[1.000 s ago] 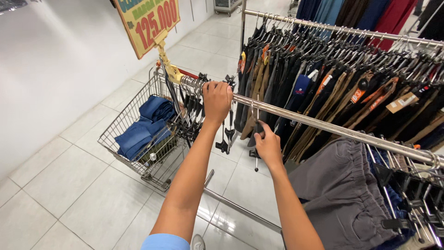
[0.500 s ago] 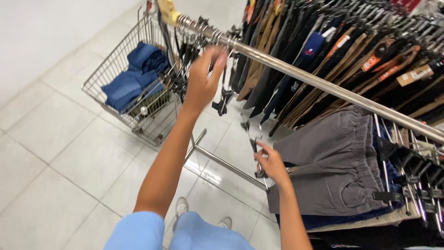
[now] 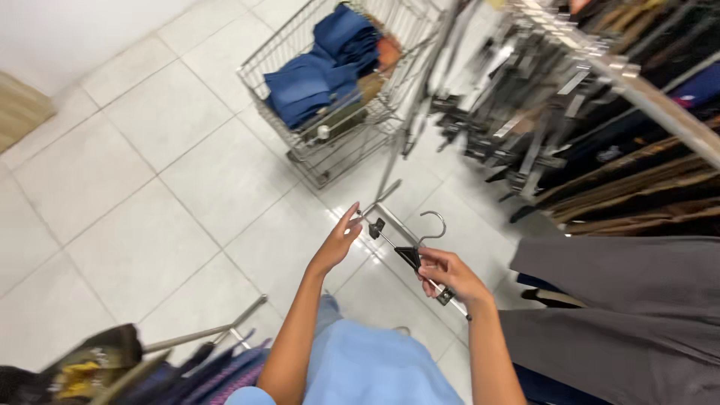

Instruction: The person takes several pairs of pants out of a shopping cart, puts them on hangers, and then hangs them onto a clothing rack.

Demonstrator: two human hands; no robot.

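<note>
A black clip hanger (image 3: 411, 253) with a metal hook lies across my two hands, low over the tiled floor. My right hand (image 3: 448, 274) is closed round its middle bar. My left hand (image 3: 339, 242) has its fingers spread, and the fingertips touch the clip at the hanger's left end. Grey trousers (image 3: 626, 304) hang just right of my right hand. My light blue trousers show below my arms.
A wire shopping trolley (image 3: 337, 135) with folded blue jeans (image 3: 315, 71) stands ahead on the white tiles. A metal clothes rail (image 3: 645, 94) with several empty clip hangers and dark trousers runs along the upper right. Another rack with clothes (image 3: 150, 364) is at the bottom left.
My left hand came down off the rail to meet my right hand at the hanger. My view tipped down to the floor, and the hanger is now off the rail, low in front of me.
</note>
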